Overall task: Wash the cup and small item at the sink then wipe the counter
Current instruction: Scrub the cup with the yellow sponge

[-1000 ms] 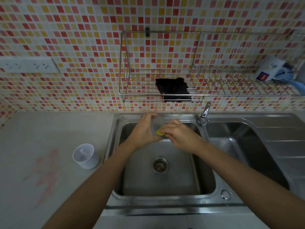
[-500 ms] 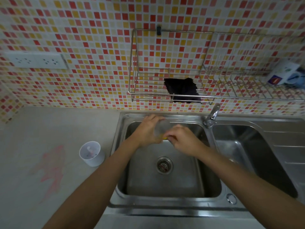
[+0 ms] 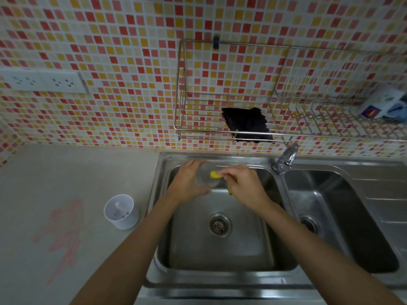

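Over the left basin of the steel sink (image 3: pixel 163 258), my left hand (image 3: pixel 187 183) grips a clear cup (image 3: pixel 206 178) from its left side. My right hand (image 3: pixel 244 186) holds a yellow sponge (image 3: pixel 215 175) pushed into the cup's mouth. A white plastic cup (image 3: pixel 121 211) with small bits inside stands upright on the grey counter (image 3: pixel 66 172), left of the sink. Pink smears (image 3: pixel 63 236) mark the counter further left.
A tap (image 3: pixel 286 158) sits between the two basins, with the right basin (image 3: pixel 343 216) beyond it. A wire rack (image 3: pixel 220 128) on the tiled wall holds a black cloth (image 3: pixel 246 124) and a white packet (image 3: pixel 383 104). Wall sockets (image 3: pixel 44 81) are at the left.
The camera view shifted slightly, so the scene sits further right. The sponge has come up to the cup's mouth and shows more; both hands stay at the back of the left basin.
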